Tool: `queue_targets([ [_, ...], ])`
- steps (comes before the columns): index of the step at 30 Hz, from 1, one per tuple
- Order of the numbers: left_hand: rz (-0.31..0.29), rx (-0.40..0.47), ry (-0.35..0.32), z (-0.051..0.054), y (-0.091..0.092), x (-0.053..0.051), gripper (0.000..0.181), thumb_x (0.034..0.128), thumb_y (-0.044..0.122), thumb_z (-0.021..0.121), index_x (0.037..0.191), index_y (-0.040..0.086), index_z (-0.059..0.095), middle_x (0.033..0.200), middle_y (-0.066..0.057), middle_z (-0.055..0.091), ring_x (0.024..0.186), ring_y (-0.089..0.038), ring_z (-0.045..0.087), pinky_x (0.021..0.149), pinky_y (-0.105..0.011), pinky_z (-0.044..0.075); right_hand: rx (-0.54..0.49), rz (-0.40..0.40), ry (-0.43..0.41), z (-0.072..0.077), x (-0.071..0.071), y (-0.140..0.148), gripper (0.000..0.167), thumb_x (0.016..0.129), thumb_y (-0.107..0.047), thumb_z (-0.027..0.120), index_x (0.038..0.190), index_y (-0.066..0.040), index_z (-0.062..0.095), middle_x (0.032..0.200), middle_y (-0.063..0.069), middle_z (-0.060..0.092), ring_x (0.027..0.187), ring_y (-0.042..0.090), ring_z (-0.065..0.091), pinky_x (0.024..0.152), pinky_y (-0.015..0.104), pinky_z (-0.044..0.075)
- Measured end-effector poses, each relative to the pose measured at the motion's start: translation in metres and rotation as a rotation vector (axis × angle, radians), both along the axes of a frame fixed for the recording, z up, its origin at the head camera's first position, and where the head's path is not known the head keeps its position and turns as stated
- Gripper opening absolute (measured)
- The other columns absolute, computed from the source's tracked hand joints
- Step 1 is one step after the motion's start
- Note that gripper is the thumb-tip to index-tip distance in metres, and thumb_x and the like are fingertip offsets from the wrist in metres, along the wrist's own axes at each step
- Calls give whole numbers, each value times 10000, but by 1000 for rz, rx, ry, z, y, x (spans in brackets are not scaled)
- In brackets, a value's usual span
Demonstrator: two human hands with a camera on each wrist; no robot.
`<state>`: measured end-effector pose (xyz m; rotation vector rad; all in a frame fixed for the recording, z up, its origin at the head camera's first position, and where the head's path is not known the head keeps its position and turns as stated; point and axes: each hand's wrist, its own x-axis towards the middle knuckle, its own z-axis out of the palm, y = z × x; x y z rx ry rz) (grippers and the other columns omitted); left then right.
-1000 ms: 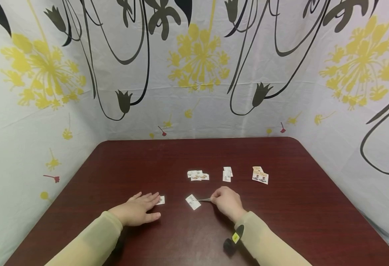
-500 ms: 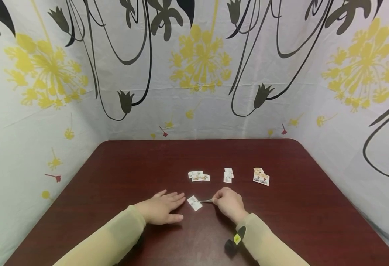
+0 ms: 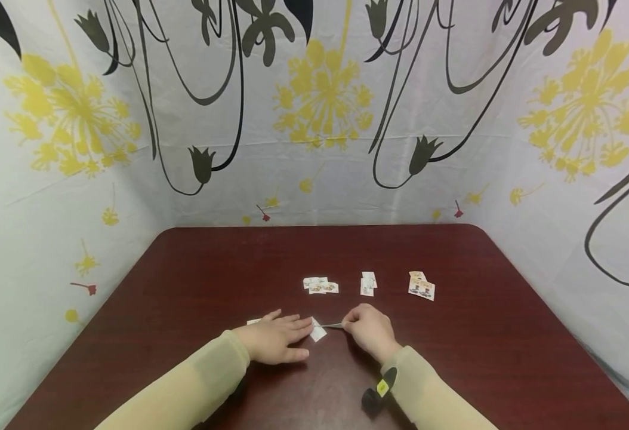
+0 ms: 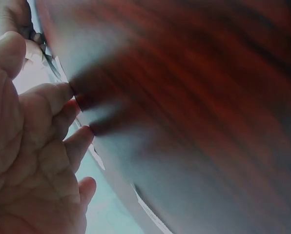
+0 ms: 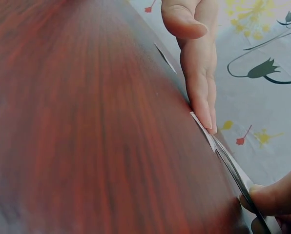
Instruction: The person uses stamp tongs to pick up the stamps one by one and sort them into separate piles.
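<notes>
My left hand (image 3: 274, 337) reaches over the table with its fingers straight, the fingertips touching the left part of a small white printed card (image 3: 318, 332). That card lies tilted on the tabletop. From the other side my right hand (image 3: 369, 328) pinches metal tweezers (image 3: 333, 325), their tips at the card's edge. In the right wrist view the tweezers (image 5: 233, 170) reach the card (image 5: 202, 130) beside the left fingertips. Another white card (image 3: 253, 322) peeks out behind the left hand, mostly hidden.
Farther back on the dark red table (image 3: 228, 251) lie three groups of overlapping cards: one left (image 3: 322, 285), one in the middle (image 3: 367, 283), one right (image 3: 422, 286). A patterned cloth (image 3: 314, 119) surrounds the table. A black device (image 3: 372, 401) hangs at the right wrist.
My left hand has slid right, from the left card over to the tilted card, uncovering an edge of the left one. The right hand and tweezers have stayed almost still.
</notes>
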<state>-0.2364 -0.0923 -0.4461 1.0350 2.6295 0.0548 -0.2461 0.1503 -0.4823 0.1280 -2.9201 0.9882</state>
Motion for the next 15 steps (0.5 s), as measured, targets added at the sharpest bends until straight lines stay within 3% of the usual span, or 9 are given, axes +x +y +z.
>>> queue_targets([
  [6,15,2,3,2,0,2,677,966,612,374,1514,218,332,1569,92,248,1436,-188,243,1155,-522,131,20,-8,-11,4,3,1,105,815,-221,689,714,-240,715,864,-92,611,849,160,600,818,413,467],
  [15,27,-1,0,3,1,3,686,959,630,366,1514,227,332,1568,99,245,1436,-179,242,1154,-521,137,3,-10,-82,8,8,5,82,792,-205,696,719,-223,728,768,-106,651,745,117,584,725,376,482],
])
